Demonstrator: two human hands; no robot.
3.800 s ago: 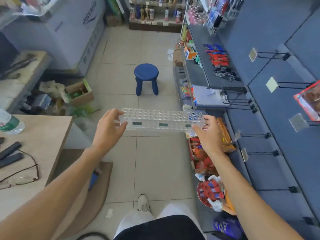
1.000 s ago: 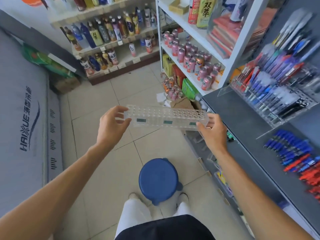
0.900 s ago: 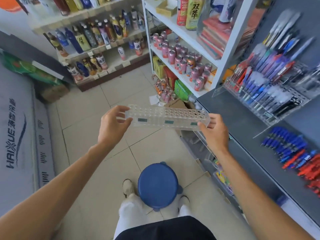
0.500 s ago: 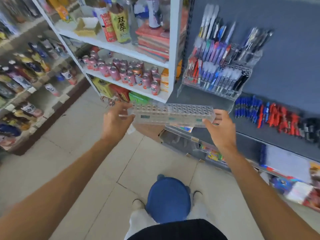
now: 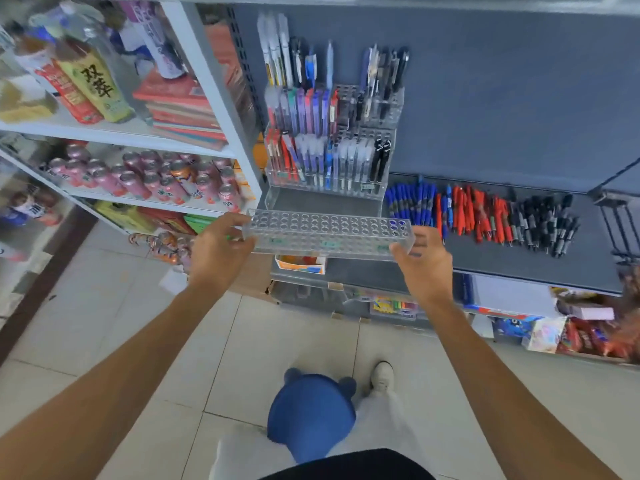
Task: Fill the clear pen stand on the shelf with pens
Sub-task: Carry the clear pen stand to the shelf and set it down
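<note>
I hold a long clear pen stand [image 5: 325, 233], a tray of round holes, level in front of the grey shelf [image 5: 485, 258]. My left hand [image 5: 218, 251] grips its left end and my right hand [image 5: 424, 259] grips its right end. Its holes look empty. Just behind it stands a tiered clear display [image 5: 329, 147] packed with upright pens. Loose blue pens [image 5: 412, 206], red pens [image 5: 474, 213] and black pens [image 5: 543, 220] lie in piles on the shelf to the right.
A white rack [image 5: 138, 140] on the left carries bottles, books and pink cans [image 5: 149, 178]. A blue stool [image 5: 311, 414] stands on the tiled floor between my feet. Lower shelves [image 5: 519, 317] hold boxed and packaged goods. A wire hook rack [image 5: 620, 216] juts out at far right.
I have turned right and stepped closer, so the pen display and grey shelf now face me. Both hands still hold the clear stand, now just before the display's bottom tier.
</note>
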